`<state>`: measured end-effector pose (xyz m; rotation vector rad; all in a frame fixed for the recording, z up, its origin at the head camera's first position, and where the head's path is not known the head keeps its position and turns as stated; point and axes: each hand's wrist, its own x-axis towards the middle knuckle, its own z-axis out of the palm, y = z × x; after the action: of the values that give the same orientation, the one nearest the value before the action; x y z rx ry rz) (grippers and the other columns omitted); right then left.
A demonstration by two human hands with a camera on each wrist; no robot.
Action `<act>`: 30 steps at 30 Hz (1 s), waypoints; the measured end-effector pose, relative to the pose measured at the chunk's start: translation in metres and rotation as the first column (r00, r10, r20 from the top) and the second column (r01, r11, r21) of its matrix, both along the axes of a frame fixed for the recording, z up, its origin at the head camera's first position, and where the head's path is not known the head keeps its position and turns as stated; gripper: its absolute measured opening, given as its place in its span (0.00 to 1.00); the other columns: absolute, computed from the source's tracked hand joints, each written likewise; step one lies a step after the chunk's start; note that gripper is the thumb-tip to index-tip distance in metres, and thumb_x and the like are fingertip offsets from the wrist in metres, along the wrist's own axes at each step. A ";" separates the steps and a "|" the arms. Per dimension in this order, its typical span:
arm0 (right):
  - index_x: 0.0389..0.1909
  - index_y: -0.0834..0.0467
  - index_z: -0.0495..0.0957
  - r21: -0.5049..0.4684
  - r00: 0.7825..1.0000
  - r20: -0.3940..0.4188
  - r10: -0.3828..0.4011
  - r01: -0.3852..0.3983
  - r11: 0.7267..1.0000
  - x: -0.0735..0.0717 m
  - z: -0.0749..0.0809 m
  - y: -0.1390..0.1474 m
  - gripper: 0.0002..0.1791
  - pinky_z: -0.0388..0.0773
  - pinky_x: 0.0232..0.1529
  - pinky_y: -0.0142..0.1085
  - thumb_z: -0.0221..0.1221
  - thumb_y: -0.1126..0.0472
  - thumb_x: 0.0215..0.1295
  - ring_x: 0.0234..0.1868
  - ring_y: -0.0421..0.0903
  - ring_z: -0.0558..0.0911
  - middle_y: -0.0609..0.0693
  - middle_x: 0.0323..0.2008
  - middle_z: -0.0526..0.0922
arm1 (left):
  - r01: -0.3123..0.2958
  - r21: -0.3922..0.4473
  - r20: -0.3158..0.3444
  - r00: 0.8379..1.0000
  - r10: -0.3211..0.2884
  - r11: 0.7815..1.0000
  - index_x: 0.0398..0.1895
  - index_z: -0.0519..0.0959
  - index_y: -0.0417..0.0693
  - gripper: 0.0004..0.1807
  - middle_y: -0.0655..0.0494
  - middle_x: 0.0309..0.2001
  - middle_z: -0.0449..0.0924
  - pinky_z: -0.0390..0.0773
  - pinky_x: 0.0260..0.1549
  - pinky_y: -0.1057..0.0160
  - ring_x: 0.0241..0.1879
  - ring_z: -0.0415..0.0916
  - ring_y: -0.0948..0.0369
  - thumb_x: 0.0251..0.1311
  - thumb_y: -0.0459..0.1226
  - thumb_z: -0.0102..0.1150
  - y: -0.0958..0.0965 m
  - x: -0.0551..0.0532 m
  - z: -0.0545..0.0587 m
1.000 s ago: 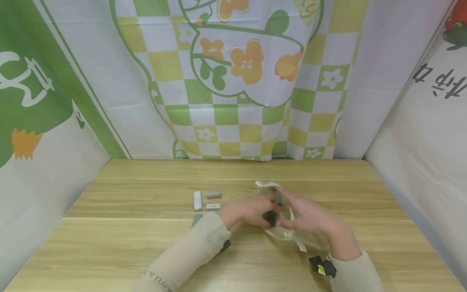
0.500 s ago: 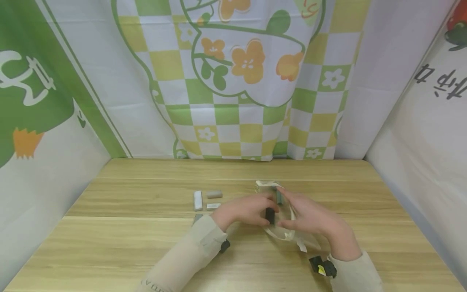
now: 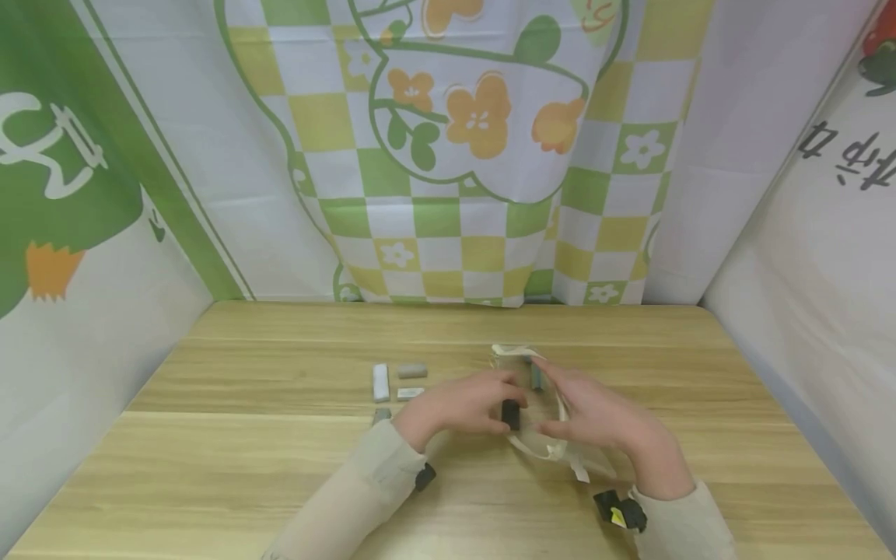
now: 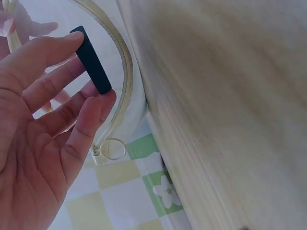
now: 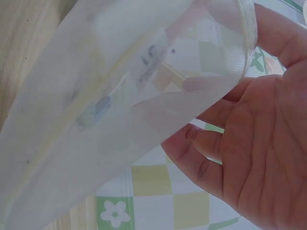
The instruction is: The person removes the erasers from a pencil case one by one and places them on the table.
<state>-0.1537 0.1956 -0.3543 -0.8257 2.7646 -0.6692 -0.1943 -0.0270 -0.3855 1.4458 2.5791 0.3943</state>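
Now the dark block [image 3: 511, 416], pinched in your left hand [image 3: 462, 402], sits slightly further left than half a second ago, lower right of the head frame, apparently coming out of the pouch [image 5: 96, 143]; your right hand [image 3: 598, 410] spreads its fingers at the opening.

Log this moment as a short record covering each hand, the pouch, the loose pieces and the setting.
Left hand: holds a dark, flat rectangular block by its fingertips
Right hand: thumb and forefinger spread at the open edge of a frosted, translucent pouch with a cream zip
Block position: at the pouch's mouth; inside or just above, cannot tell
Also at the mouth: greyish-green piece
Loose pieces: white rectangular block, grey-beige cylinder, small whitish oblong piece, grey piece partly hidden by the arm
Surface: light wood-grain table
Backdrop: green, yellow and white checked fabric
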 end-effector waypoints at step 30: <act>0.76 0.68 0.49 -0.023 1.000 0.004 0.013 -0.013 1.000 0.000 -0.001 -0.002 0.49 0.67 0.68 0.57 0.66 0.54 0.63 0.69 0.65 0.68 0.68 0.72 0.62 | -0.108 0.140 0.080 0.992 0.098 0.984 0.58 0.79 0.42 0.23 0.52 0.56 0.76 0.75 0.62 0.61 0.58 0.75 0.57 0.60 0.37 0.66 -0.034 0.020 0.004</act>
<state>-0.1534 0.1935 -0.3550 -0.8457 2.7506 -0.7010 -0.1746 -0.0608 -0.3819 1.3171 2.6215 0.6474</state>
